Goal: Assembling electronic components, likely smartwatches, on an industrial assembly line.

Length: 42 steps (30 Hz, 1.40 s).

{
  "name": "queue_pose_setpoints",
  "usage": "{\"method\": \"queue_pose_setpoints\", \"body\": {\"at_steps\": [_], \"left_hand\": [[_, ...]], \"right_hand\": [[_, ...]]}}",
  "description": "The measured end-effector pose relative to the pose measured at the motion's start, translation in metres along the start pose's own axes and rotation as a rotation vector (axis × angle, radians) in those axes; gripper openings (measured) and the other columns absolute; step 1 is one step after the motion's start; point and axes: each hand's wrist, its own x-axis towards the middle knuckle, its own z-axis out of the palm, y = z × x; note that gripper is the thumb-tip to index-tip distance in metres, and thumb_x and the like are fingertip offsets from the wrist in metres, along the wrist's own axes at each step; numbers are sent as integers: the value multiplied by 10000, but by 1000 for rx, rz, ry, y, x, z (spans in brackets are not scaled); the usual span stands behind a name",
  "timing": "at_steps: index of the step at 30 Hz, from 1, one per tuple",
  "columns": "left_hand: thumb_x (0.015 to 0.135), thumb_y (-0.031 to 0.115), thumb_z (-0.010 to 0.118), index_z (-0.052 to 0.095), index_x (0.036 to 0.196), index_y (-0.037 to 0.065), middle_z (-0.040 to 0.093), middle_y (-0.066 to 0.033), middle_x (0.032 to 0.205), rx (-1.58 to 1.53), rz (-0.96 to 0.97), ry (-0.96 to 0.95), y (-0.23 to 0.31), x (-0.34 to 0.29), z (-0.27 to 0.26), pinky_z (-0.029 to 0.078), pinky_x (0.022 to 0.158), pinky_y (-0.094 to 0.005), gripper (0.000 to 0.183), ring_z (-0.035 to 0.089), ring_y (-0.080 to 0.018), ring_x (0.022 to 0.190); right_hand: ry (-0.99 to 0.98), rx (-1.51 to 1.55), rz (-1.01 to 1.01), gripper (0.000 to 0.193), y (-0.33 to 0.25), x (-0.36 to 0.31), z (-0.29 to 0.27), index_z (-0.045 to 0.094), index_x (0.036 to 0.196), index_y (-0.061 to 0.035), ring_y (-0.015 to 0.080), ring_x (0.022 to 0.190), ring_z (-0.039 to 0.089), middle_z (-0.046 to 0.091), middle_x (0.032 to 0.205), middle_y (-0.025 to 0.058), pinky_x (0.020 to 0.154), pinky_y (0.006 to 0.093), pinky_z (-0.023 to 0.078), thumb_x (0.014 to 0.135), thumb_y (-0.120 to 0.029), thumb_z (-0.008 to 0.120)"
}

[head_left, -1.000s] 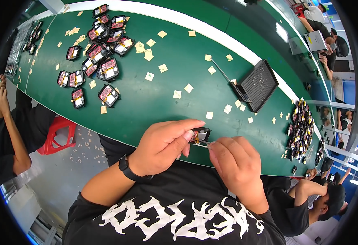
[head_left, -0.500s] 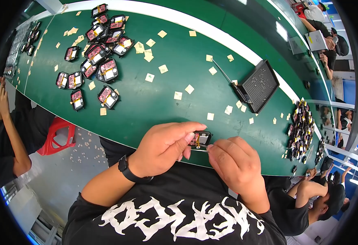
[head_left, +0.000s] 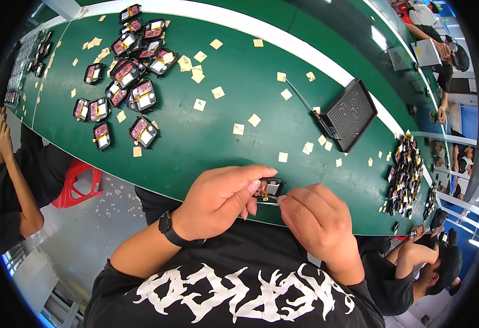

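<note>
The left hand (head_left: pixel 220 199) curls around a small black rectangular electronic module with a pale face and red-and-yellow parts (head_left: pixel 269 189), pinching it at the near edge of the long green work table (head_left: pixel 217 136). The right hand (head_left: pixel 319 221) is closed narrow on a thin silvery tool (head_left: pixel 269 203) whose tip meets the module. Similar black modules (head_left: pixel 124 71) and small tan paper squares (head_left: pixel 198 71) lie scattered farther left, and a dark perforated tray (head_left: pixel 350 113) sits to the right.

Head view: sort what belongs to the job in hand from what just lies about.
In hand:
left hand
right hand
small black module
thin metal tool

Lying about:
pile of modules
paper squares
black tray
far module heap
</note>
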Motion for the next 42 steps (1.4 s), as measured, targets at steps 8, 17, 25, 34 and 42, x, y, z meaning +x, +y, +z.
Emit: {"method": "queue_pose_setpoints", "body": {"at_steps": [8, 17, 25, 34, 42], "left_hand": [[1081, 52, 444, 642, 1296, -29, 688, -120, 944, 23, 32, 9, 0, -2, 1, 559, 583, -259, 304, 679, -137, 691], [1074, 45, 444, 637, 1300, -46, 687, -129, 925, 35, 52, 33, 1, -2, 3, 554, 587, -269, 311, 669, -145, 677], [1072, 29, 445, 641, 1297, -37, 694, -133, 946, -2, 44, 37, -2, -5, 4, 561, 592, -268, 306, 677, -140, 687], [1036, -36, 471, 629, 1332, 21, 672, -106, 950, 28, 45, 53, -4, -7, 7, 566, 634, -284, 340, 672, -146, 707], [1080, 49, 455, 643, 1298, -19, 674, -105, 902, 46, 33, 56, 1, -6, 8, 570, 617, -274, 295, 678, -141, 700]], "right_hand": [[-52, -4, -37, 277, 0, 1, -3, 692, 960, 40, 220, 775, 628, 657, 953, 109, 602, 315, 559, 696, -36, 723], [-18, -46, -39, 276, -2, -2, 2, 691, 964, 44, 219, 780, 624, 645, 944, 111, 598, 305, 558, 702, -38, 721], [-62, -24, -53, 253, -1, 0, -3, 689, 961, 50, 204, 750, 596, 628, 907, 101, 574, 294, 533, 723, -32, 709], [-143, -54, 9, 287, -14, -1, -8, 675, 972, 60, 220, 747, 600, 641, 922, 121, 605, 300, 548, 702, -35, 693], [-65, -70, 48, 317, -19, -7, -3, 672, 997, 60, 229, 777, 622, 655, 956, 138, 627, 305, 562, 697, -40, 693]]}}
